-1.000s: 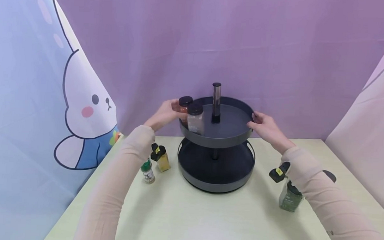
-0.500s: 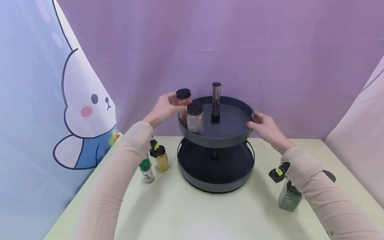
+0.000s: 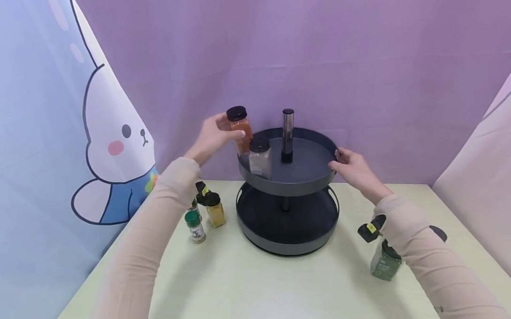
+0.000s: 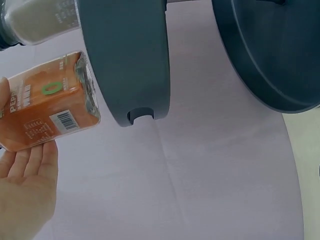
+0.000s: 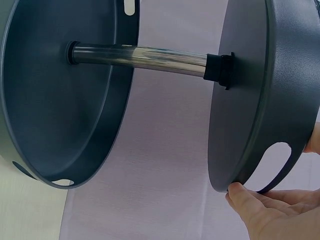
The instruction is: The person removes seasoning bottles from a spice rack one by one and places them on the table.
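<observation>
My left hand (image 3: 216,135) grips a spice jar (image 3: 241,131) of orange powder with a black lid. It is raised and slightly tilted at the left rim of a dark grey two-tier turntable rack (image 3: 290,189). In the left wrist view the jar's (image 4: 50,105) base and barcode show beside the upper tier, apart from it. A second black-lidded jar (image 3: 259,162) with pale contents stands inside the upper tier at its left. My right hand (image 3: 356,170) holds that tier's right edge; in the right wrist view its thumb and fingers (image 5: 239,196) lie by the handle cut-out.
Left of the rack on the table (image 3: 251,291) stand a yellow jar (image 3: 216,215) and a green-capped bottle (image 3: 196,228), with another bottle partly hidden behind. A green jar (image 3: 385,265) stands at the right, partly behind the right sleeve. A purple cloth (image 3: 326,63) hangs behind.
My left hand has lifted the orange jar up and to the left, from inside the upper tier to its rim. My right hand has stayed on the tier's edge.
</observation>
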A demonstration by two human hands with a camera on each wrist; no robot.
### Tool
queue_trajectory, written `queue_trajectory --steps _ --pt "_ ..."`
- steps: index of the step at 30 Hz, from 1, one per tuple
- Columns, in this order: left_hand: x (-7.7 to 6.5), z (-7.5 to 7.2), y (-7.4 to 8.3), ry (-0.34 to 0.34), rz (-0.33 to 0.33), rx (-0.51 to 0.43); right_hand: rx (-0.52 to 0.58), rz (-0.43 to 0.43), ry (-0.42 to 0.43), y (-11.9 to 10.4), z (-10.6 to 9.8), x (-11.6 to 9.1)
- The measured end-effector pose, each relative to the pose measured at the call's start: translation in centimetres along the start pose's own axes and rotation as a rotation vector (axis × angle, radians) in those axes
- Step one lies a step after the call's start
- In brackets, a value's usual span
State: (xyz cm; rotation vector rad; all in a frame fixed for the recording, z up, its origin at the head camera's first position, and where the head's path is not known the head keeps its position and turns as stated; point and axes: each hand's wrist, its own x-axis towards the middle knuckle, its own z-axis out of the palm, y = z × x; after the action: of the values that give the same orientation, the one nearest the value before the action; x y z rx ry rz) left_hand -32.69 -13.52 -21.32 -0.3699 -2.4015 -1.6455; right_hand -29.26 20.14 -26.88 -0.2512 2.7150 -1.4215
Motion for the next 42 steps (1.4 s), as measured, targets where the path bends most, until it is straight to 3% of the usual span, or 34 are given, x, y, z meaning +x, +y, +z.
queue_trajectory --steps 7,16,29,37,42 --pt "-0.2 -0.8 0.2 0.048 0.009 -0.051 0.015 0.001 -0.003 0.1 0.0 0.1" --pt "-0.7 -2.3 -0.2 0.062 0.004 -0.078 0.006 -0.001 0.003 0.0 0.0 0.1" --pt "-2.0 -4.5 -1.0 0.094 -0.026 0.040 0.003 -0.006 0.002 0.1 -0.2 0.0" --pt "-3.2 -6.7 -2.2 0.088 -0.087 0.137 0.006 -0.012 0.001 0.1 0.0 0.0" --pt "-4.3 -8.1 -3.1 0.070 -0.109 0.138 -0.001 -0.010 0.004 0.1 0.0 0.0"
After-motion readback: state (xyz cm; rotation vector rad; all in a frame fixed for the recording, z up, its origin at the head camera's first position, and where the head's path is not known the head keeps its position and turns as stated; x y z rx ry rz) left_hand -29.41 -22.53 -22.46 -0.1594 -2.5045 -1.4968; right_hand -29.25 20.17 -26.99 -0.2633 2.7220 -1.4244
